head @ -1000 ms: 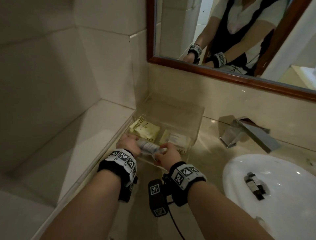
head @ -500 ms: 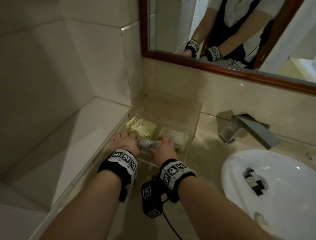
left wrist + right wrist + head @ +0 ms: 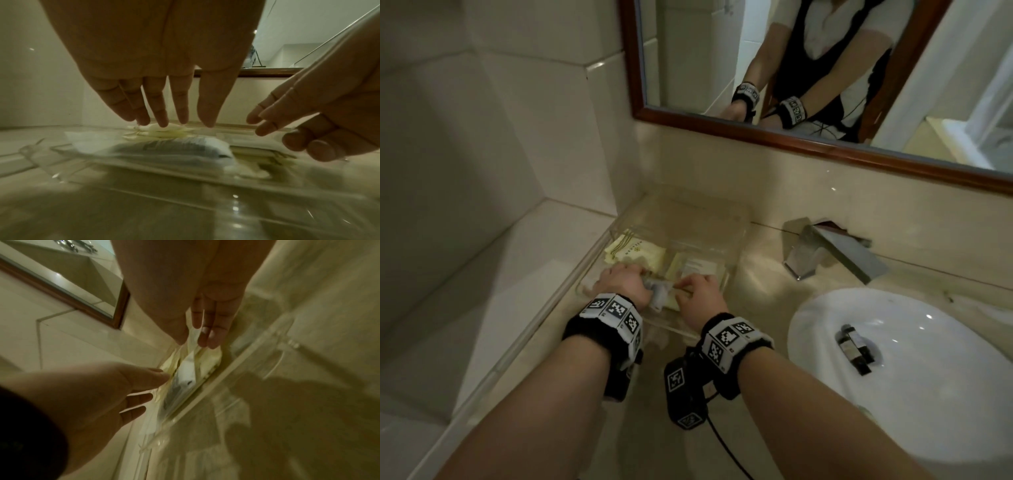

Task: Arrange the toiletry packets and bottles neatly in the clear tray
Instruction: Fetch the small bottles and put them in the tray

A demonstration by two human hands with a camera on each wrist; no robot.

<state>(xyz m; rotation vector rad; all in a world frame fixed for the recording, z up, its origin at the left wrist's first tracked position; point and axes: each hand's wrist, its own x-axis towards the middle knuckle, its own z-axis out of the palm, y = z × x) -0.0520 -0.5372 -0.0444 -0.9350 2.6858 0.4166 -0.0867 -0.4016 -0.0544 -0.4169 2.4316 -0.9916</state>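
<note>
The clear tray [image 3: 736,236] stands on the counter against the back wall. Inside it lie yellow packets [image 3: 635,251] at the left and a paler packet [image 3: 698,265] at the right. A grey-white packet [image 3: 164,149] rests flat at the tray's front, partly on the yellow ones. My left hand [image 3: 174,121] hovers over it with straight fingers, the tips touching a yellow packet behind it. My right hand [image 3: 197,339] is just right of the grey-white packet with loose fingers and holds nothing. Two small dark bottles [image 3: 854,349] lie in the white sink.
The white sink [image 3: 928,428] fills the right side, with a chrome faucet [image 3: 828,253] behind it. A wood-framed mirror [image 3: 808,144] hangs above the counter. A tiled wall and a pale ledge [image 3: 517,274] border the tray on the left.
Both hands carried the grey-white packet forward and down into the tray's front and let go of it. Their fingers are now straightened.
</note>
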